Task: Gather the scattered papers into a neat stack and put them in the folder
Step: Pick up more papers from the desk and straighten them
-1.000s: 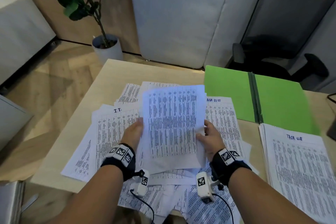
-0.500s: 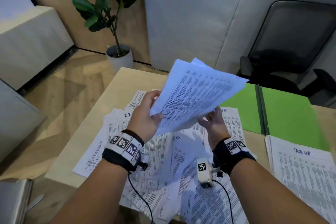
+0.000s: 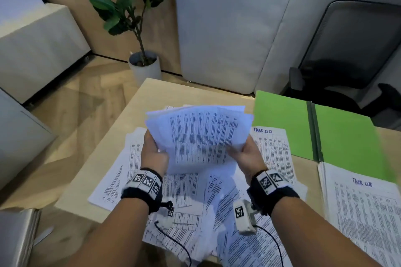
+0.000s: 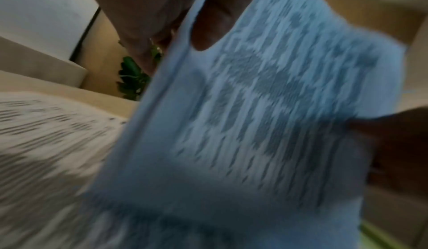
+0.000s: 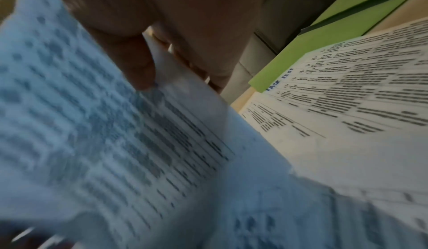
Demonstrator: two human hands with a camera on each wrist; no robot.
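Note:
I hold a loose bundle of printed sheets above the table, its top edges fanned out. My left hand grips the bundle's left side, and my right hand grips its right side. In the left wrist view the bundle fills the frame with my thumb on it. The right wrist view shows my thumb pressing the sheets. More scattered papers lie under my hands. An open green folder lies at the back right.
A squared stack of papers headed "Task list" lies in front of the folder. The wooden table ends just left of the papers. Beyond it stand a potted plant, a grey sofa and a black office chair.
A second ago the bundle was low over the table. I lifted and tilted it to the right, and now it is level again between both hands, its edges more fanned.

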